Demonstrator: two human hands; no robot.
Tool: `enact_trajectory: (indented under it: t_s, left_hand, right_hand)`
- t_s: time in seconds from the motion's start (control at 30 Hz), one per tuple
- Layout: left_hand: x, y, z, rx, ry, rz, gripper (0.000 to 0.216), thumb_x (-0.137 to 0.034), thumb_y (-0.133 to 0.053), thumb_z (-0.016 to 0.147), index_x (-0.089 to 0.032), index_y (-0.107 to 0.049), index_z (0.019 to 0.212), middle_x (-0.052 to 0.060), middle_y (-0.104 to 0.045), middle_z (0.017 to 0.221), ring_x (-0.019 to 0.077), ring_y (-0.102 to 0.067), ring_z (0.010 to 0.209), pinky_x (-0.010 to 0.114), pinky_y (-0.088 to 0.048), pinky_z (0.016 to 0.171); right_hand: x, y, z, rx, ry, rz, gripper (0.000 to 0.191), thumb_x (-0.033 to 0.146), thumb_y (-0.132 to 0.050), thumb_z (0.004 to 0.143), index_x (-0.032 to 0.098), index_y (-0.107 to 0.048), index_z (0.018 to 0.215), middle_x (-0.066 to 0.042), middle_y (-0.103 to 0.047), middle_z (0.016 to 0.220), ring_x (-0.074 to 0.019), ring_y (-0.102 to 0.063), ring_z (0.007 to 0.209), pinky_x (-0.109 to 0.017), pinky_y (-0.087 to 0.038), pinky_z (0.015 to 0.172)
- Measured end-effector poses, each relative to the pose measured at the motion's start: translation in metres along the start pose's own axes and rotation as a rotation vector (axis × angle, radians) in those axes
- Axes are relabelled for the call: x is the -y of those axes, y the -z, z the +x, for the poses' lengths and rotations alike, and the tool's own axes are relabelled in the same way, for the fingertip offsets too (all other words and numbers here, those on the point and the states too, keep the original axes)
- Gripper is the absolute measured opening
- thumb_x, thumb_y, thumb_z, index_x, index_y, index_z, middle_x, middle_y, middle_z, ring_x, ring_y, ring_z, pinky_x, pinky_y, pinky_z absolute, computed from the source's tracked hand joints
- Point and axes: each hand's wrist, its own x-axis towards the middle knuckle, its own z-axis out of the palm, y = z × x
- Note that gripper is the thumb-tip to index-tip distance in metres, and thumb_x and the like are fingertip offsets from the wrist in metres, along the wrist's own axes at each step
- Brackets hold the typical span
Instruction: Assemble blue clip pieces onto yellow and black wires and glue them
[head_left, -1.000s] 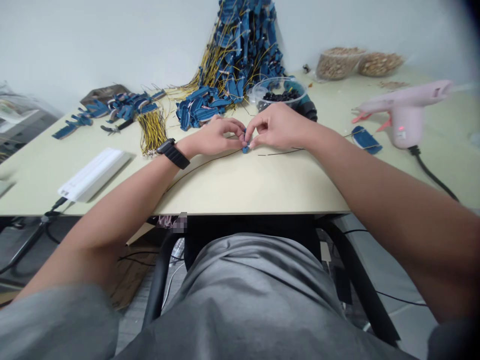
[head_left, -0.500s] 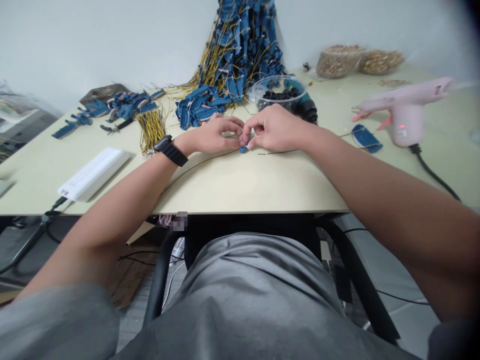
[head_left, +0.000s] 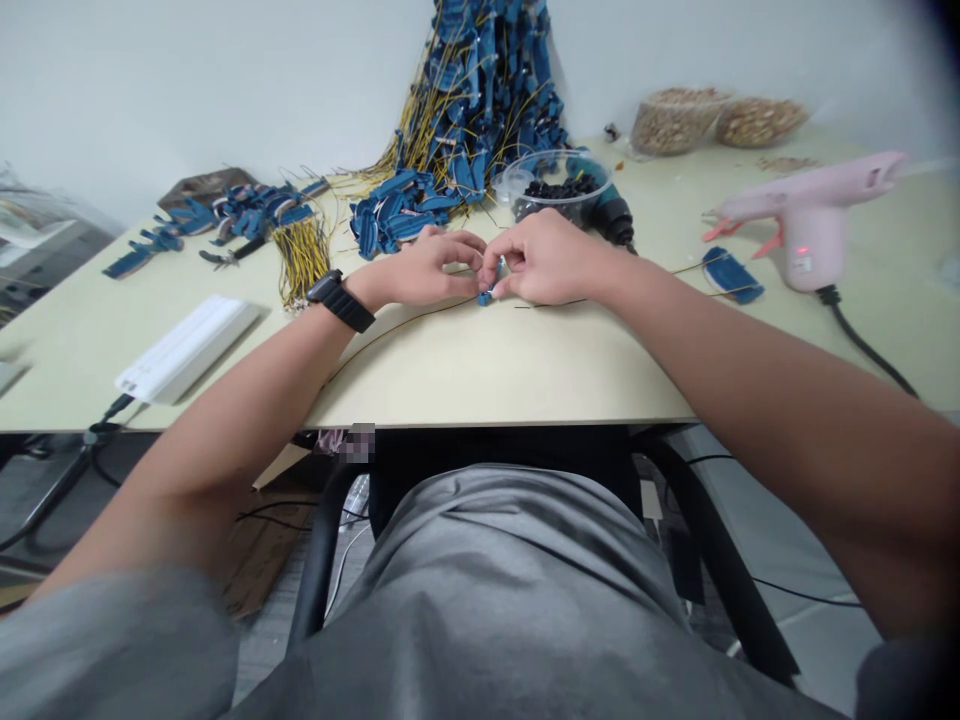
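My left hand [head_left: 439,268] and my right hand [head_left: 551,258] meet near the middle of the table, fingertips almost touching. Between them is a small blue piece [head_left: 484,298], mostly covered by the fingers. Both hands are closed in a pinch on it. From the left hand a thin dark-yellow wire [head_left: 382,338] curves toward the table's front edge. Under the right hand a thin black wire end [head_left: 525,307] lies on the tabletop. Beyond the right forearm rests a blue curved part [head_left: 731,275] with wires attached.
A pink glue gun [head_left: 814,220] with a lit red light stands at right. Behind the hands are a clear tub of small black parts [head_left: 562,190], a drill [head_left: 615,215] and a tall heap of wired blue parts [head_left: 487,100]. Yellow wires [head_left: 301,255] and a white box [head_left: 187,348] lie left.
Almost nothing differs. Both hands keep their place around the small blue piece, which sits a touch further left and looks slightly turned.
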Motion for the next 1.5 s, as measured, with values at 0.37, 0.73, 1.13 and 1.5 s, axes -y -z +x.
enact_trajectory:
  t_s: [0.37,0.73,1.13,1.5]
  left_hand:
    - [-0.001,0.008,-0.001,0.056,-0.035,-0.089,0.054,-0.078,-0.085,0.102,-0.030,-0.097,0.123,0.012,-0.080,0.179,0.0497,-0.065,0.167,0.069,-0.029,0.153]
    - [0.006,0.002,0.000,0.009,-0.059,-0.092,0.065,-0.087,-0.098,0.092,-0.027,-0.093,0.118,0.016,-0.082,0.177,0.0486,-0.067,0.168,0.070,-0.031,0.155]
    - [0.002,0.002,-0.001,0.036,-0.074,-0.122,0.055,-0.080,-0.097,0.093,-0.027,-0.091,0.110,0.014,-0.081,0.182,0.0499,-0.068,0.171,0.075,-0.024,0.157]
    - [0.004,0.001,-0.001,0.033,-0.067,-0.112,0.057,-0.081,-0.098,0.092,-0.027,-0.092,0.113,0.014,-0.081,0.181,0.0497,-0.064,0.170,0.072,-0.029,0.155]
  right_hand:
    - [0.004,0.003,-0.003,0.013,-0.008,-0.002,0.018,0.040,-0.102,0.096,0.028,-0.097,0.108,0.001,-0.058,0.079,-0.0230,-0.054,0.082,-0.043,-0.041,0.082]
    - [0.008,0.022,-0.006,-0.059,-0.044,0.129,0.015,0.021,-0.098,0.091,0.025,-0.092,0.104,0.004,-0.051,0.077,-0.0216,-0.046,0.077,-0.044,-0.041,0.084]
    - [-0.025,0.016,0.004,-0.103,-0.099,0.028,0.028,0.040,-0.107,0.091,0.029,-0.083,0.098,-0.001,-0.064,0.083,-0.0284,-0.059,0.084,-0.047,-0.043,0.086]
    - [-0.021,0.013,0.005,-0.105,-0.094,0.029,0.019,0.023,-0.100,0.094,0.028,-0.082,0.098,0.001,-0.060,0.082,-0.0256,-0.056,0.083,-0.046,-0.044,0.086]
